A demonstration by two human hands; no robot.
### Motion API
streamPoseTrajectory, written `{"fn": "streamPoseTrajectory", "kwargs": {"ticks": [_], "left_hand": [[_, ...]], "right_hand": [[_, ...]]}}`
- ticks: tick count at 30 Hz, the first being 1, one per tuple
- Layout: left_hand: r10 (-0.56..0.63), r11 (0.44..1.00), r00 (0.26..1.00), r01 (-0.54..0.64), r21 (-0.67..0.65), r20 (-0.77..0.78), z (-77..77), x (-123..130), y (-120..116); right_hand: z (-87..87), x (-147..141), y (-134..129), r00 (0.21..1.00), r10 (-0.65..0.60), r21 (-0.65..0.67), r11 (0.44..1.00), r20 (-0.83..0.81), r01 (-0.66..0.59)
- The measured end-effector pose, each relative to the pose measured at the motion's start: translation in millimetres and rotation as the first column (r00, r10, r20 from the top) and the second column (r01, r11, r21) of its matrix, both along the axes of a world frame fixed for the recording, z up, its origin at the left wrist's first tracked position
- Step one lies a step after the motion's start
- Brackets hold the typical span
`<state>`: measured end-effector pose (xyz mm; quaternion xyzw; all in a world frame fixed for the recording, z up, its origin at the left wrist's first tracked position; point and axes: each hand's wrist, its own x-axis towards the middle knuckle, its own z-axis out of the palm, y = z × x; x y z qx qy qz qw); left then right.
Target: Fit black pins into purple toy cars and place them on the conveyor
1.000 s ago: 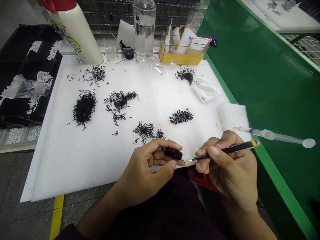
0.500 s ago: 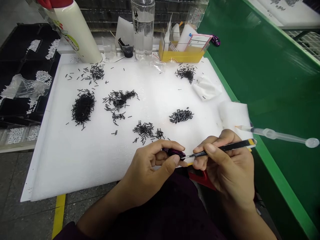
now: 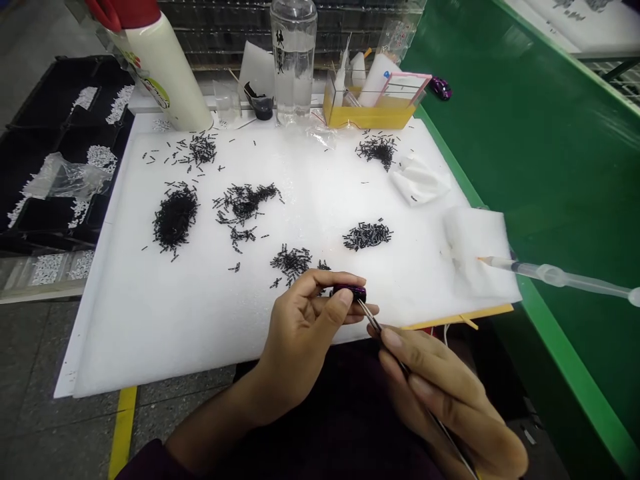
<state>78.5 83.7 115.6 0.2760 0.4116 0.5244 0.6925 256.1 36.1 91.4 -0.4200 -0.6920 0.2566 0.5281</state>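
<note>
The left hand (image 3: 303,333) pinches a small, dark purple piece (image 3: 357,293) between thumb and fingers, over the near part of the white surface (image 3: 165,320). The right hand (image 3: 440,387) grips slim tweezers (image 3: 371,320), their tips at the piece's near side.

Dark purple sleeve (image 3: 155,463), dark top (image 3: 345,413); left forearm (image 3: 220,423) bare.
</note>
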Motion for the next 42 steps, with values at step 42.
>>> {"fn": "streamPoseTrajectory", "kwargs": {"ticks": [42], "left_hand": [[0.064, 0.998, 0.998, -0.064, 0.010, 0.019, -7.1, 7, -1]], "right_hand": [[-17.7, -12, 1, 0.975, -0.164, 0.257, 0.959, 0.152, 0.122]]}}
